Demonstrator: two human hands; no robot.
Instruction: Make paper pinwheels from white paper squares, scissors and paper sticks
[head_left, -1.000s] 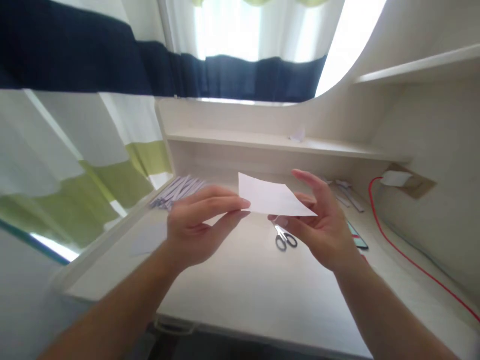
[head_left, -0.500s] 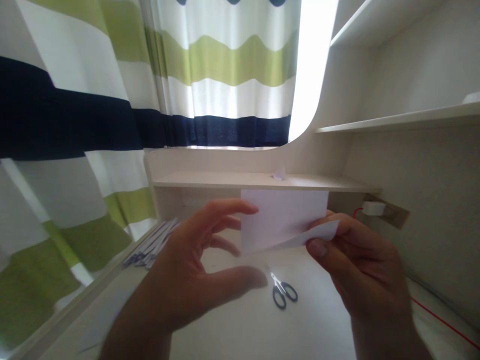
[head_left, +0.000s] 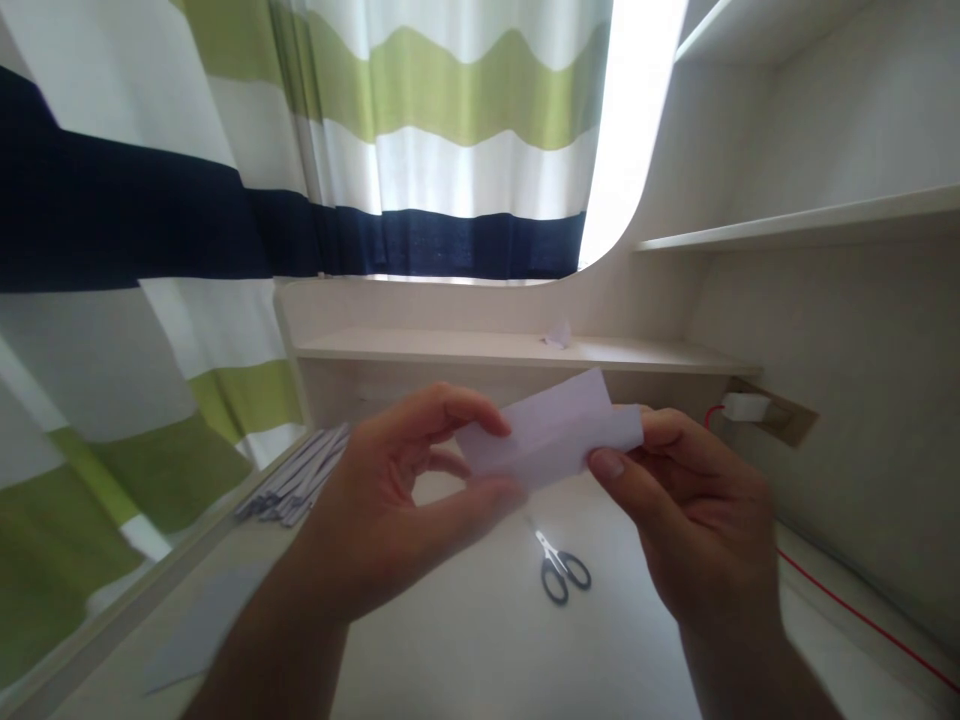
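A small white sheet of paper point(head_left: 551, 430), partly folded over along its lower edge, is held up above the desk between both hands. My left hand point(head_left: 420, 490) is closed on its left end, thumb in front at the bottom and index finger across the upper left. At the right end, my right hand point(head_left: 686, 500) pinches the folded paper between thumb and fingers. Below the paper, scissors point(head_left: 557, 568) with dark handles lie on the desk, their tips pointing away.
Many thin white paper strips point(head_left: 296, 480) are piled at the desk's left side. A flat paper sheet point(head_left: 206, 625) lies nearer on the left. Behind is a low shelf point(head_left: 420, 345) bearing a crumpled paper piece point(head_left: 556, 336). A red cable point(head_left: 862, 605) runs along the right.
The left hand's fingers have closed on the paper's left end. The paper has tilted, its right side higher, and its lower flap is folded further up. The right hand has shifted slightly left.
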